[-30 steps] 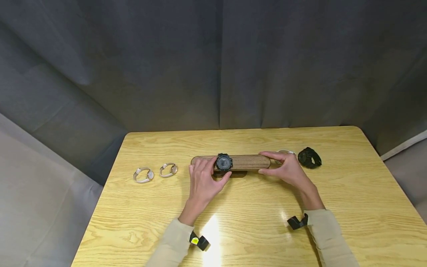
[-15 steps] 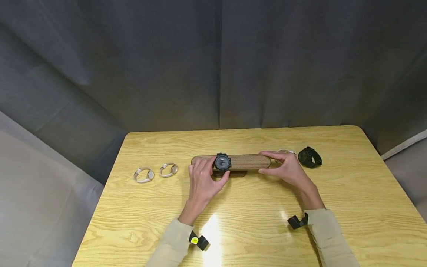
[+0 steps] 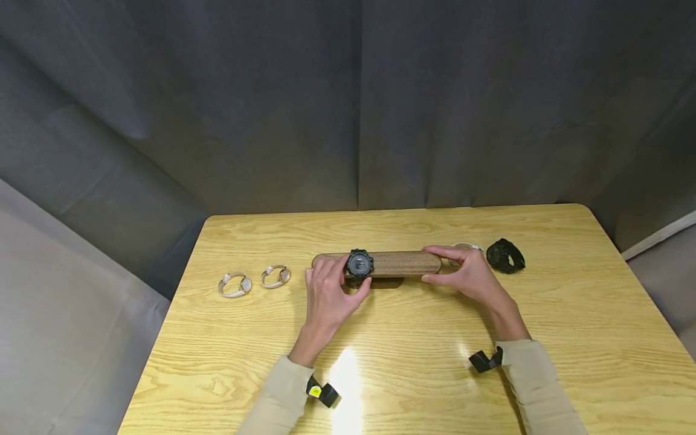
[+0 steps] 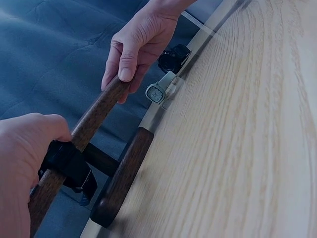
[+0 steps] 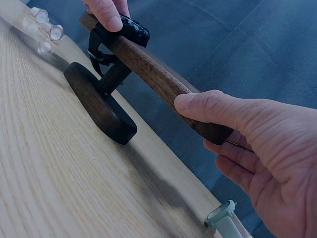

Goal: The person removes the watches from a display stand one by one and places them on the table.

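A dark wooden T-shaped watch stand (image 3: 408, 264) stands at the table's middle, its bar level above a short post and an oblong base (image 5: 101, 109). Around the left part of the bar hangs a black digital wristwatch (image 3: 359, 263), face up, its strap looped below. My left hand (image 3: 325, 296) pinches this watch, thumb at the near side and fingers over the far side. At the bar's right end, my right hand (image 3: 469, 275) grips the wood between thumb and fingers. In the right wrist view its thumb lies along the bar's near side.
Two pale-strapped watches (image 3: 235, 285) lie left of the stand. Behind my right hand is a light green watch (image 4: 156, 92), with a second black watch (image 3: 505, 256) beside it. A dark curtain (image 3: 348, 109) hangs behind the table's back edge.
My left hand has slid the black wristwatch a short way left along the bar. The right hand keeps its hold on the bar's end, and the stand stays in place.
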{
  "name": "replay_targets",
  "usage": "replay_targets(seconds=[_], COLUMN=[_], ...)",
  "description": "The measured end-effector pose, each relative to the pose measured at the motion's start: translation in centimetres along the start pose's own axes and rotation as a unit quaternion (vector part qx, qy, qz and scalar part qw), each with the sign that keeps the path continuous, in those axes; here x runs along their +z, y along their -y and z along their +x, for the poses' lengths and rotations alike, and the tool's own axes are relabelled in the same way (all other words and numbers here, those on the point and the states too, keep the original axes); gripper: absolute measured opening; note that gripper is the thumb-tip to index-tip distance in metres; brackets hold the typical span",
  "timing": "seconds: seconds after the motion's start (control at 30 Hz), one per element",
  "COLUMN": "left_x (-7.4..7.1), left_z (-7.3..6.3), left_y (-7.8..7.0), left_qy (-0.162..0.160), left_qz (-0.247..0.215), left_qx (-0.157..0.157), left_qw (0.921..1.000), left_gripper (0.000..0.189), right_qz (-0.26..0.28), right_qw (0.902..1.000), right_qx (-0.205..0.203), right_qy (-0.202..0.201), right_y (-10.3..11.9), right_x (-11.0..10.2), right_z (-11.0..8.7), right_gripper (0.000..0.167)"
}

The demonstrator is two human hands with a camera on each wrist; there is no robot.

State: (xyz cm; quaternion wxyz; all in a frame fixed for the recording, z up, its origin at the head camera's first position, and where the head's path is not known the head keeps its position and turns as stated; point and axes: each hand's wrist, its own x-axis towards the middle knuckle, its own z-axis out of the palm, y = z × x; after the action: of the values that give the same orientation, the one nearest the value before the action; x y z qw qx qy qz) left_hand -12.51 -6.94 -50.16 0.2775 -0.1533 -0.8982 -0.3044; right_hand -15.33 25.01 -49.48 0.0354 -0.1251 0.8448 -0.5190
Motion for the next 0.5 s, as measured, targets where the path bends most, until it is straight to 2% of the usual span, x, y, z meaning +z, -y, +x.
replay_targets(seconds=[0.5], left_x=[-0.26], left_z=[0.02], left_y=[0.17], left_qy=[-0.003], left_qz=[-0.003], left_qx=[0.002], left_qw=[1.0], left_gripper=[0.057], right_qz=[-0.011], right_qw=[0.9999], right_qx=[-0.004], right_qy=[-0.002], right_y=[0.07], right_x=[0.05], right_z=[0.01], right_gripper=[0.058])
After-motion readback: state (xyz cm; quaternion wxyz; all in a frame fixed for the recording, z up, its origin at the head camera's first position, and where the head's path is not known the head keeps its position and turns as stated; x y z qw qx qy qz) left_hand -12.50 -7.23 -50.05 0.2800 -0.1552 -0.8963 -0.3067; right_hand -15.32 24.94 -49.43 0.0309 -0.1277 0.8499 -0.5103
